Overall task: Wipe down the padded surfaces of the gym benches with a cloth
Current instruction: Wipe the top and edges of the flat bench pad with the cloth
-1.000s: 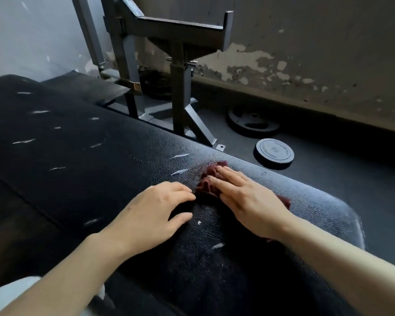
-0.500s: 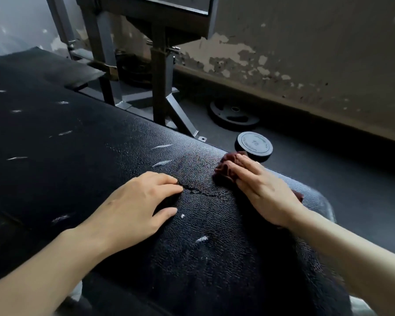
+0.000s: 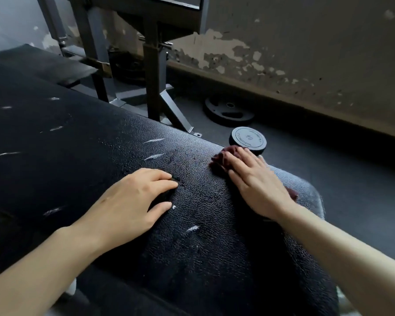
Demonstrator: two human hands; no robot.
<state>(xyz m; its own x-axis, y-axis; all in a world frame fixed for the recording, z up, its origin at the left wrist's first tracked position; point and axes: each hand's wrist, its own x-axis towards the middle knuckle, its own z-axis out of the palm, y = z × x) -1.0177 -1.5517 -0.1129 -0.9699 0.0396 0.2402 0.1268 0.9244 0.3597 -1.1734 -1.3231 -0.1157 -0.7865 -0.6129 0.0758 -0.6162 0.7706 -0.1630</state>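
A black padded bench [image 3: 82, 156] with white scuffs and small tears fills the lower left and centre of the head view. A dark red cloth [image 3: 221, 157] lies bunched near the pad's far right edge. My right hand [image 3: 258, 183] presses flat on the cloth with straight fingers, and most of the cloth is hidden under the palm. My left hand [image 3: 132, 204] rests on the pad to the left of the cloth, fingers loosely bent, holding nothing.
A grey steel rack frame [image 3: 155, 83] stands behind the bench. Two weight plates lie on the dark floor: a small round plate [image 3: 248, 139] just beyond the cloth and a larger plate [image 3: 228, 110] behind it. A peeling wall [image 3: 306, 46] runs along the back.
My right hand has slid the cloth to the right, from the middle of the pad toward its far right edge. My left hand has stayed in place on the pad.
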